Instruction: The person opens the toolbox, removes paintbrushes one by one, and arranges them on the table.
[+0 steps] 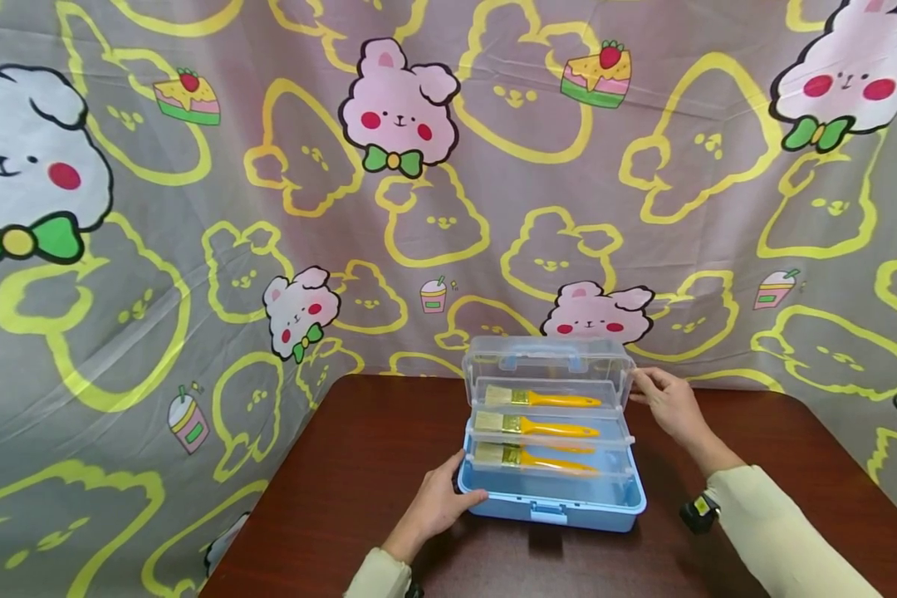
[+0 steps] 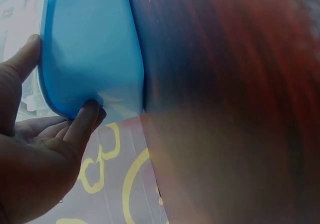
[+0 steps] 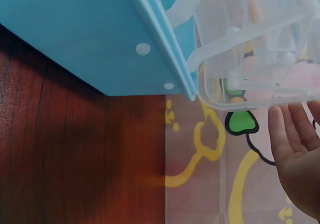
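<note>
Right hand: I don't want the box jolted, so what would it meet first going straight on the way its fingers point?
The side edge of the clear lid, it seems. The right hand is already at it, touching or nearly so; depth makes contact hard to confirm.

We saw a light-blue box at five o'clock, its lid clear, brushes with yellow-orange handles and cream bristles, a reddish-brown table, a cream sleeve at four, a greyish-pink curtain at twelve, patterned with yellow outlines and green-bowed pale rabbits.
</note>
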